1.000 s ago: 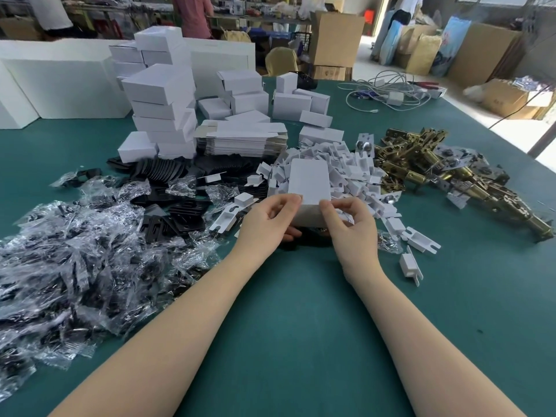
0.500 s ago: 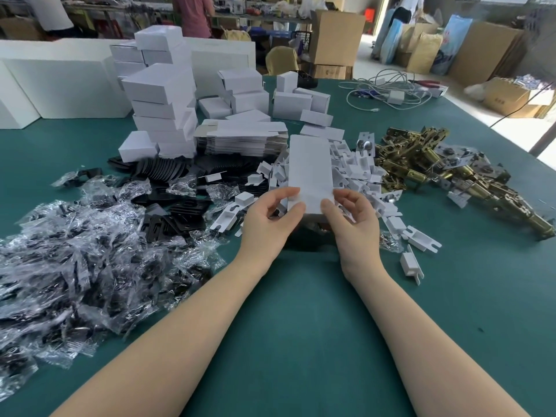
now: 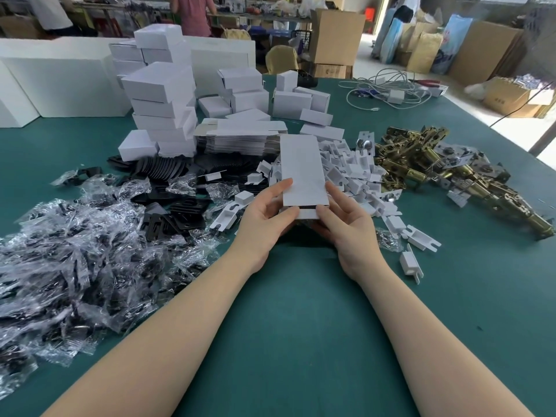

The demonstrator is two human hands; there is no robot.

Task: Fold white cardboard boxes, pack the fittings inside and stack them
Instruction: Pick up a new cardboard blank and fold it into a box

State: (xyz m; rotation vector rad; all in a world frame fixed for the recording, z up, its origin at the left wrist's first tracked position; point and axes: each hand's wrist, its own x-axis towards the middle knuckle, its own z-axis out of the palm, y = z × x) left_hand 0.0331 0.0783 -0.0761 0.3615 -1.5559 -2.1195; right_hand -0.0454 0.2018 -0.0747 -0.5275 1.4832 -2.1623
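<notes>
Your left hand (image 3: pixel 264 215) grips the near left corner of the white cardboard box (image 3: pixel 302 173), thumb lying on its top face and fingers curled under the near end. Your right hand (image 3: pixel 346 221) pinches the near right corner the same way, thumb along the right edge and index fingertip at the box's open front, where a dark slit shows between the top panel and the flap beneath. The box is held just above the green table (image 3: pixel 301 326), its long side pointing away from you, over a heap of small white card inserts (image 3: pixel 355 173). Right of that heap lies a pile of brass latch fittings (image 3: pixel 445 173). Left of your left hand sit black plates (image 3: pixel 168 218), some loose and some fanned in a row, and beyond them a wide spread of clear plastic bags (image 3: pixel 75 266) with dark parts inside. Behind the held box is a stack of flat unfolded blanks (image 3: pixel 240 139), and to its left a tall stack of folded white boxes (image 3: pixel 162 109), with more finished boxes scattered farther back. White cables (image 3: pixel 388 88) lie at the far right of the table.
</notes>
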